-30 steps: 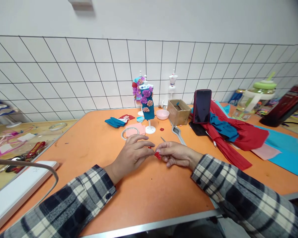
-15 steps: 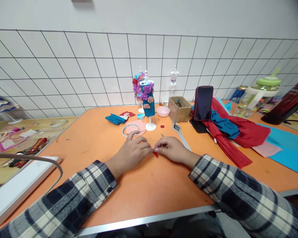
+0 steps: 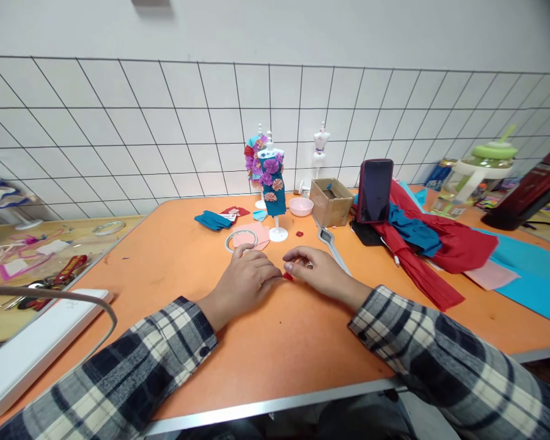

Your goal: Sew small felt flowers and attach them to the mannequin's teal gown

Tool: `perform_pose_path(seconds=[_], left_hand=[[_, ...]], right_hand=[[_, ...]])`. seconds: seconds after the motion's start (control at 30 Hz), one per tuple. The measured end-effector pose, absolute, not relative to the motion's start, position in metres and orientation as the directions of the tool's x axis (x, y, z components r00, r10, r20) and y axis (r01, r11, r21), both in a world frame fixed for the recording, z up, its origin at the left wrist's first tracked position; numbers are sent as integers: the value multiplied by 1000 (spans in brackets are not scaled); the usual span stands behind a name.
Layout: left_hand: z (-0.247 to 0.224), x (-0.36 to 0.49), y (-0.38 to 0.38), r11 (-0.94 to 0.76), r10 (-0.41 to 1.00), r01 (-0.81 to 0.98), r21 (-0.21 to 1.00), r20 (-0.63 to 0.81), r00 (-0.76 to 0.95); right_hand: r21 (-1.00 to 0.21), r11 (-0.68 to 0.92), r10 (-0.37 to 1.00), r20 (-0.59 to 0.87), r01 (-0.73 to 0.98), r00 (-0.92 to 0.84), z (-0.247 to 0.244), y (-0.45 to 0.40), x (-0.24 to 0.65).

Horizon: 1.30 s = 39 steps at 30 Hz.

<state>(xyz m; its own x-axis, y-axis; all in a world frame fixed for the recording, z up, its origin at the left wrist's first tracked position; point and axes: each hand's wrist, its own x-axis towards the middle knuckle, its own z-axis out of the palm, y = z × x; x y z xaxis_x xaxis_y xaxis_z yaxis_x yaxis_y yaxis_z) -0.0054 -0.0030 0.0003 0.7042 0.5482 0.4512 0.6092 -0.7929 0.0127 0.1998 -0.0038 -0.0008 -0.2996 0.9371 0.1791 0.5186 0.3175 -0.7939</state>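
Between my hands, just above the orange table, is a small piece of red crepe paper (image 3: 288, 277). My left hand (image 3: 247, 278) pinches its left edge between thumb and forefinger, with the other fingers bent over. My right hand (image 3: 319, 272) is curled right beside it, thumb and forefinger close to the red piece; whatever lies inside these fingers is hidden. Beyond my hands stands a small dress form in a teal dress with purple and peach flowers (image 3: 272, 183). A small red flower-like piece (image 3: 299, 234) lies near its base.
A tape roll (image 3: 229, 244) lies on pink paper. Tweezers (image 3: 332, 247) rest right of centre, by a cardboard box (image 3: 332, 205) and pink bowl (image 3: 301, 208). A phone (image 3: 374, 190), red cloth-like paper (image 3: 462, 244) and bottles are on the right; a white power strip (image 3: 41, 348) is left.
My right fingers have shifted slightly up and loosened at the red piece, and the thin pointed tip above them no longer shows. My left hand has barely moved.
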Motion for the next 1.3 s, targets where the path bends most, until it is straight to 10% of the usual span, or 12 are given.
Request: perform_pose_path(seconds=[0.4,1.3], left_hand=[[3,-4,-5,-797,512,604,9,542,667],[6,-4,-8,-822,433,569,17,666,607]], right_hand=[[-987,-24,922,-84,160,-378,-6,-2,203],[-901,-400,835,-285,-164,-470,-1,-10,196]])
